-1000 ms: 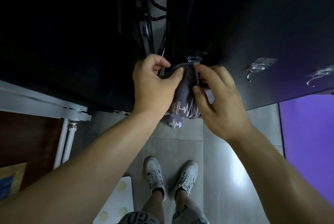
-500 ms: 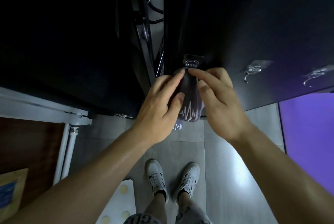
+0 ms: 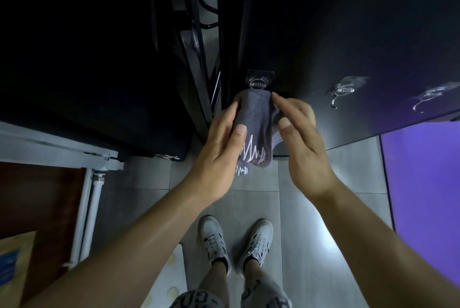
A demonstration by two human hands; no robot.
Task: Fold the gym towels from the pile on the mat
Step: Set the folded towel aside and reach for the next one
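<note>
A grey gym towel point(image 3: 256, 116) with a white zigzag line printed on it hangs folded from a clear adhesive hook point(image 3: 259, 81) on a dark wall panel. My left hand point(image 3: 219, 148) lies along the towel's left side, fingers nearly straight and thumb resting on its front. On the towel's right side is my right hand point(image 3: 303, 138), fingers relaxed, with the index fingertip by the top corner and the thumb by the right edge. The towel's lower end hangs partly behind my left hand.
Two more clear hooks point(image 3: 344, 91) point(image 3: 433, 96) are stuck on the same panel to the right. A purple mat point(image 3: 423, 183) lies on the grey tiled floor at right. A white metal frame point(image 3: 87, 208) stands at left. My shoes point(image 3: 214, 240) are below.
The towel's top has gone over the hook and now hangs from it. Both hands have loosened from gripping it and slid down to its sides.
</note>
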